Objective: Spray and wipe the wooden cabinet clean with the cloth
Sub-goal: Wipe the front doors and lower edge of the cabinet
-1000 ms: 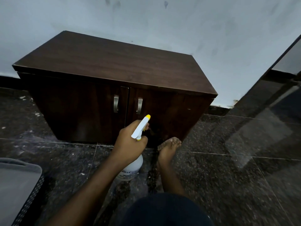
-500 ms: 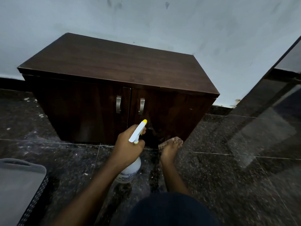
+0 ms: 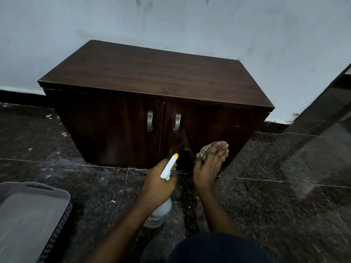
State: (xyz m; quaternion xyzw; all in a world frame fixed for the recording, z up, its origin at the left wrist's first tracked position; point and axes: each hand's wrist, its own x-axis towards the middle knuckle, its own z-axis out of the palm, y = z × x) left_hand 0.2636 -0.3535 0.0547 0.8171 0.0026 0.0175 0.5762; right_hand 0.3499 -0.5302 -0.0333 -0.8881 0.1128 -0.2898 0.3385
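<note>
Head view: wooden cabinet [image 3: 152,76] is standing on the dark tiled floor [image 3: 266,186], back against the pale wall [image 3: 190,25], both doors closed. Checked cloth [image 3: 206,149] is sitting low on the right door [image 3: 209,126], well below the handles [image 3: 177,122].

Right hand [image 3: 209,168] is pressing the cloth to the wood; its fingers [image 3: 221,152] are lying close together and mostly straight over the wad, thumb out to the side. Left hand [image 3: 155,185] is gripping the spray bottle [image 3: 169,166], fingers clamped round its neck, yellow-tipped nozzle pointing up at the door just beside the cloth.

Risks, as I am judging them:
- Nozzle is sitting so near the right hand that a squeeze is likely wetting hand and cloth, not the panel
- Cloth is being held by pressure alone; a fast stroke is risking it slipping out and dropping to the floor
- Cloth is working close to the bottom edge, so it may be picking up floor grit and dragging it across the veneer
- Overspray and drips are likely landing on the glossy tile, making it slick
- Top and left door are at risk of being skipped

Grey basket [image 3: 28,215] is sitting at lower left, well apart
</note>
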